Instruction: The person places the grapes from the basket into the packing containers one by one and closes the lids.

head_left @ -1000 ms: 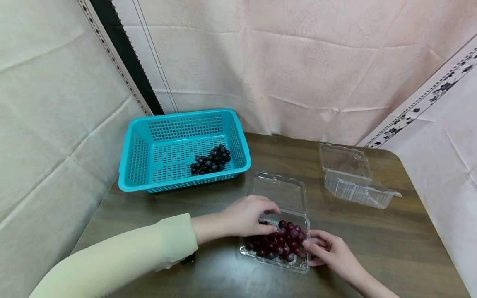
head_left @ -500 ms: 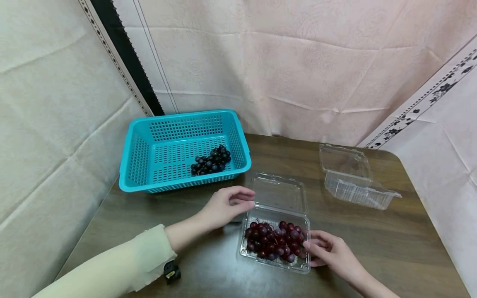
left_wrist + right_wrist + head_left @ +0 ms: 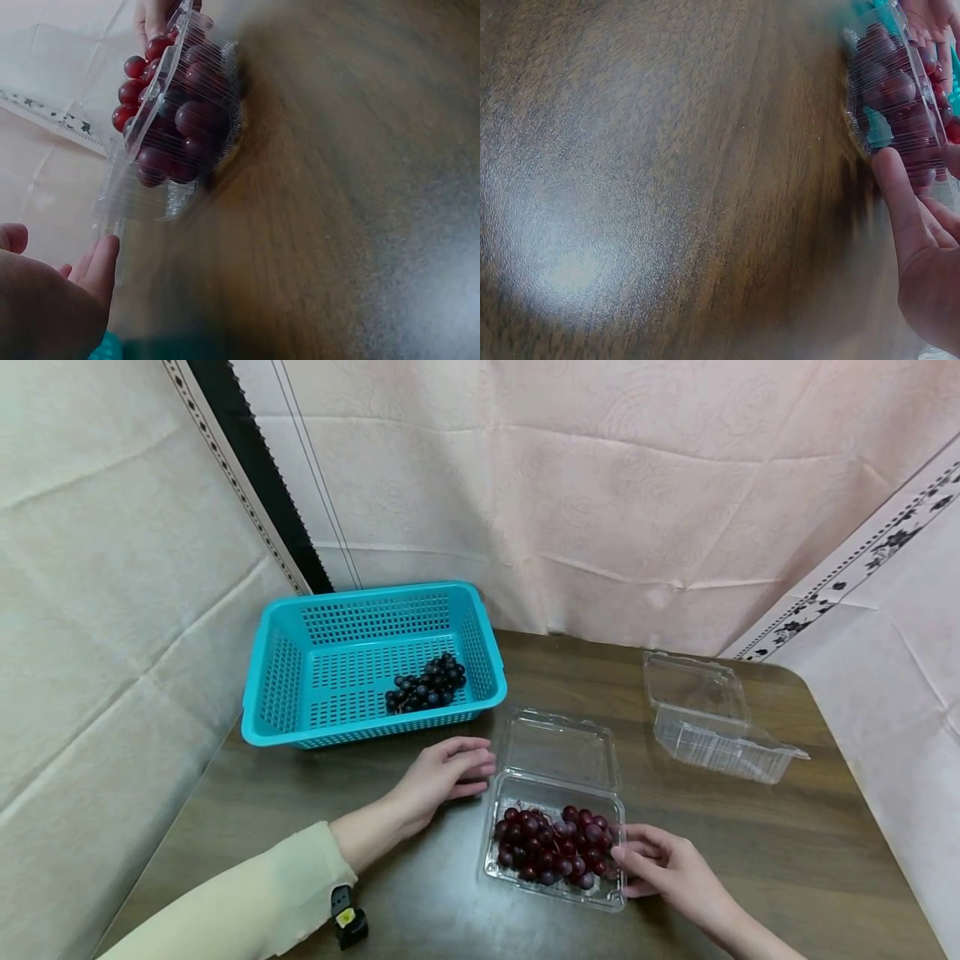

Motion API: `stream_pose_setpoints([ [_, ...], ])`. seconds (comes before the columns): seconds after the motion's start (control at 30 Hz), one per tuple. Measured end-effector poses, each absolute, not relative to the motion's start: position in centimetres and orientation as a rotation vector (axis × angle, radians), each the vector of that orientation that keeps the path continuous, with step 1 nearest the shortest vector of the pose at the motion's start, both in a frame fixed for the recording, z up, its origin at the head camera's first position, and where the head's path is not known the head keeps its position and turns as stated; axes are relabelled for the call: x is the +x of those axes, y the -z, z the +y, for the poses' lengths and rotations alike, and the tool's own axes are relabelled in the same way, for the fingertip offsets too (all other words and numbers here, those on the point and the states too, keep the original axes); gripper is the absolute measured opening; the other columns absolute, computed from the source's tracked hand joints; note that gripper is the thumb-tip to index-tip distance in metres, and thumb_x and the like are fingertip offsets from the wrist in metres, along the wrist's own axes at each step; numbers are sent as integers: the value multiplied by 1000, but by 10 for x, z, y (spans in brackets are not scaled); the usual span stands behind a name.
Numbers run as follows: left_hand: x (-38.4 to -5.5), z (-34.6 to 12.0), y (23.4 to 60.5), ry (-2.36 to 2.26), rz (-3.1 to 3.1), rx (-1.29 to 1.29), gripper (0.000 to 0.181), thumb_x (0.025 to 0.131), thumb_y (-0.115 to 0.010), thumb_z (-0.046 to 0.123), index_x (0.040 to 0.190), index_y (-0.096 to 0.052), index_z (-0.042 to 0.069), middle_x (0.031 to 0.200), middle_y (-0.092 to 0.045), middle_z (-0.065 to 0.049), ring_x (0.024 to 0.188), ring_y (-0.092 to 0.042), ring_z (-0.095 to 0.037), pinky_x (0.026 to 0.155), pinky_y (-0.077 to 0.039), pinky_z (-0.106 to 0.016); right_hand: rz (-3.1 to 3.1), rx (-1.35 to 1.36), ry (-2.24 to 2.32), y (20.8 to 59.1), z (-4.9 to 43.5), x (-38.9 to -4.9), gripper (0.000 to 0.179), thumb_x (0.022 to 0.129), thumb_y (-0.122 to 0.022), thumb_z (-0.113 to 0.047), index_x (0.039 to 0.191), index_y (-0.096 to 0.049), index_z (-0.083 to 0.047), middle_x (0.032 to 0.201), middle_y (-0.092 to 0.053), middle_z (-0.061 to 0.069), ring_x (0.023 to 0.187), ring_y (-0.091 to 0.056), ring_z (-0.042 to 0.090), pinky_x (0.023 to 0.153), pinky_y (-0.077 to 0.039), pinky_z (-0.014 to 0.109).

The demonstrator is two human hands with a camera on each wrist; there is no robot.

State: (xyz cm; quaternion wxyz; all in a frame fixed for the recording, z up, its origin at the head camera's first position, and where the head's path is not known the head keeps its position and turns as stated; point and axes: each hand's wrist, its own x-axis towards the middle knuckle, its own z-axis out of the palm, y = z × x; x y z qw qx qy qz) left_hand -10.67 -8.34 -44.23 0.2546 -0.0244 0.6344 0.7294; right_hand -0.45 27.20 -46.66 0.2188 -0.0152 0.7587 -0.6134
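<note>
In the head view, an opened clear plastic clamshell [image 3: 551, 893] lies on the table with a bunch of dark red grapes [image 3: 551, 843] in its base. Its lid [image 3: 558, 747] is folded back, away from the person. At the clamshell's left side near the hinge is my left hand [image 3: 438, 781], fingers extended and holding nothing; its fingertips [image 3: 107, 251] are at the plastic edge in the left wrist view. My right hand [image 3: 667, 868] pinches the right rim, thumb over the edge and fingers against the outer wall [image 3: 904, 112].
A turquoise basket [image 3: 262, 693] stands at the back left, holding a bunch of black grapes [image 3: 427, 685]. Another opened clear clamshell [image 3: 723, 743] is at the back right. Cloth-covered walls [image 3: 600, 510] bound the wooden table [image 3: 750, 835] behind and at both sides.
My left hand has come out of the clamshell, off the red grapes, and moved left and down to its left edge. The right hand keeps its place on the rim.
</note>
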Motion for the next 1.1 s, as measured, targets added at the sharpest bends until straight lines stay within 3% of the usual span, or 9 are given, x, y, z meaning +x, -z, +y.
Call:
stream_pose_setpoints([
  [0.4,-116,-76,453,-1984,1621,-126,54,111,-55,22,155,-44,-7,152,-55,-30,139,-58,-41,109,-55,-45,2107,-28,1678,466,273,-6,55,108,-65,-14,146,-44,21,123,-72,28,95,-77,18,77,-67,41],
  [1.1,-133,-62,464,-1990,1563,-154,52,110,-57,19,151,-46,-11,146,-60,-31,138,-58,-42,105,-58,-40,2106,-36,1691,467,273,-6,53,108,-65,-13,144,-46,21,122,-72,28,96,-77,15,77,-67,41],
])
